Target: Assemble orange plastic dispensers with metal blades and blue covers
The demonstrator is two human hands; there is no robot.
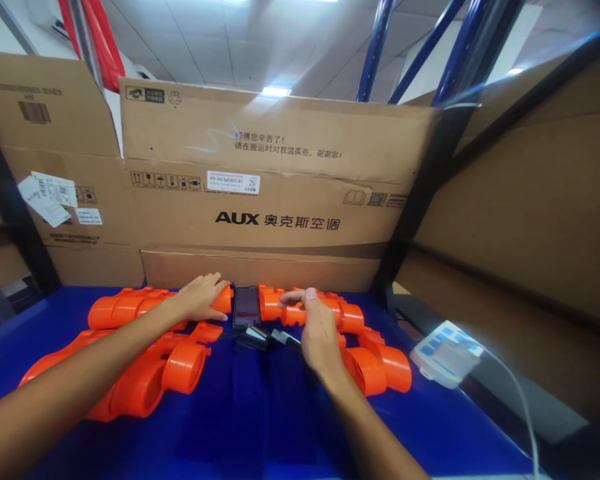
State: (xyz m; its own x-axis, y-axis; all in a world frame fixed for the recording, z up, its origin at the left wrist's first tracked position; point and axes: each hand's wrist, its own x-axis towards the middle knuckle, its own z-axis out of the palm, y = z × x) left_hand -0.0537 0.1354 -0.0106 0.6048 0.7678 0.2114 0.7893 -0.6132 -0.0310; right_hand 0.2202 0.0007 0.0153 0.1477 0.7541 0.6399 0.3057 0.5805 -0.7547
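In the head view, the left grip was spread: the left hand (pixel 203 297) lay palm down over the far left row of orange plastic rings (pixel 153 305). The right hand (pixel 320 330) had thumb and fingers parted beside the far right row of orange rings (pixel 350 317); whether they touched it could not be told. A black smartphone (pixel 247 307) lay between the two rows on the blue desk (pixel 200 437), with small dark objects (pixel 255 338) just nearer. Beyond stood an AUX cardboard carton panel (pixel 275 193).
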